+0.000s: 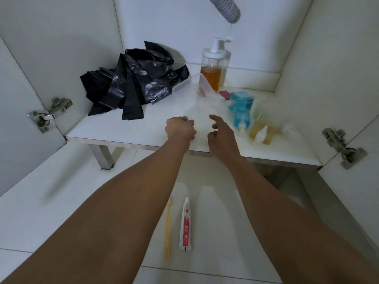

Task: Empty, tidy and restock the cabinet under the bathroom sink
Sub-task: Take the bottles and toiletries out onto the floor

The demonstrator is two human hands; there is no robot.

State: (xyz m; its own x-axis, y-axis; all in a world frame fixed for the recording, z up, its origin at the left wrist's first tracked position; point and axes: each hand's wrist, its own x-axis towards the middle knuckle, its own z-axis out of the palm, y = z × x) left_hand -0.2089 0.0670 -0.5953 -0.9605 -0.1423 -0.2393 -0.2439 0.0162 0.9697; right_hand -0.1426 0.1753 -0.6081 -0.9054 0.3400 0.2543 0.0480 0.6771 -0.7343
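Observation:
A clear plastic container [196, 95] lies tilted on the white cabinet shelf [127, 132], blurred by motion. My left hand [180, 129] is closed on its near edge. My right hand [222, 133] is beside it with fingers partly spread; whether it touches the container I cannot tell. Behind stands a tall pump bottle [213, 66] with amber liquid. A blue pump bottle [241, 108] and a pale yellow one [263, 131] lie on their sides at the right. A heap of black bin bags [133, 83] fills the shelf's left.
A toothpaste tube [186, 224] and a yellow toothbrush [168, 226] lie on the tiled floor in front of the cabinet. A grey ribbed drain hose [225, 9] hangs from above. Both doors stand open, with hinges at the left [49, 113] and the right [342, 146]. A pink item [224, 94] sits behind the blue bottle.

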